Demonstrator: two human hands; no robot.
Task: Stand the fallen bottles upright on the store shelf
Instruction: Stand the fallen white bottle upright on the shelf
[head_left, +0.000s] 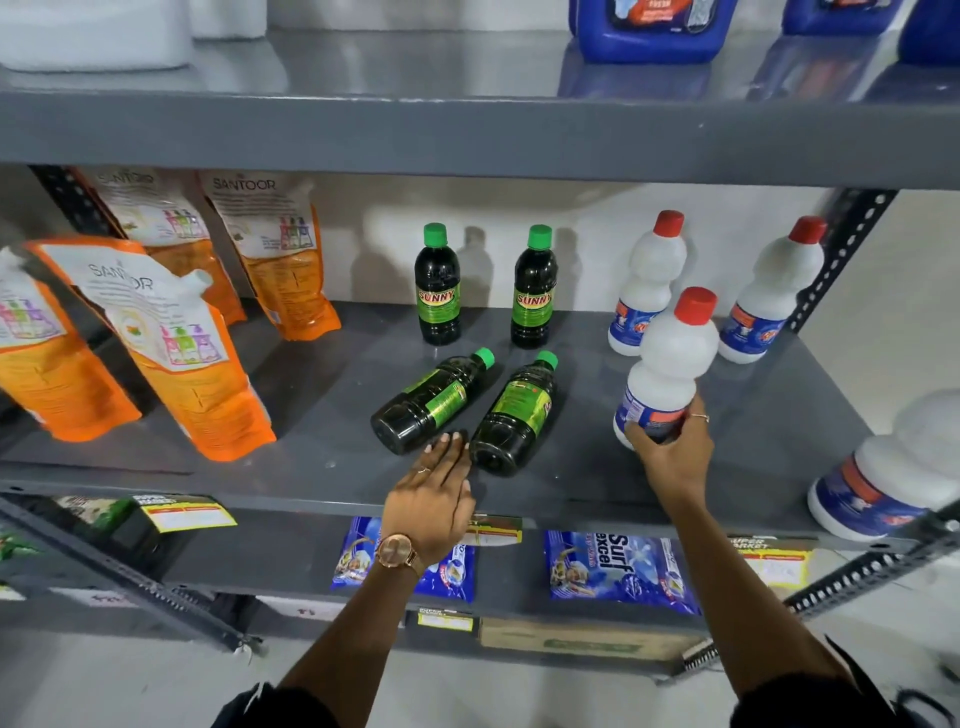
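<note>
Two dark bottles with green caps lie on their sides on the grey shelf (322, 452): the left fallen bottle (431, 402) and the right fallen bottle (514, 415). Behind them two dark bottles (437, 286) (535, 288) of the same kind stand upright. My left hand (431, 499) reaches in with fingers apart, its fingertips between the bases of the fallen pair. My right hand (672, 452) grips the base of a white bottle with a red cap (667, 358), held roughly upright. Another white bottle (893, 473) lies at the shelf's right edge.
Two white red-capped bottles (649, 286) (774, 293) stand at the back right. Orange refill pouches (176, 343) lean on the left half of the shelf. Blue jugs (649, 26) sit on the shelf above, blue detergent packets (618, 569) on the one below.
</note>
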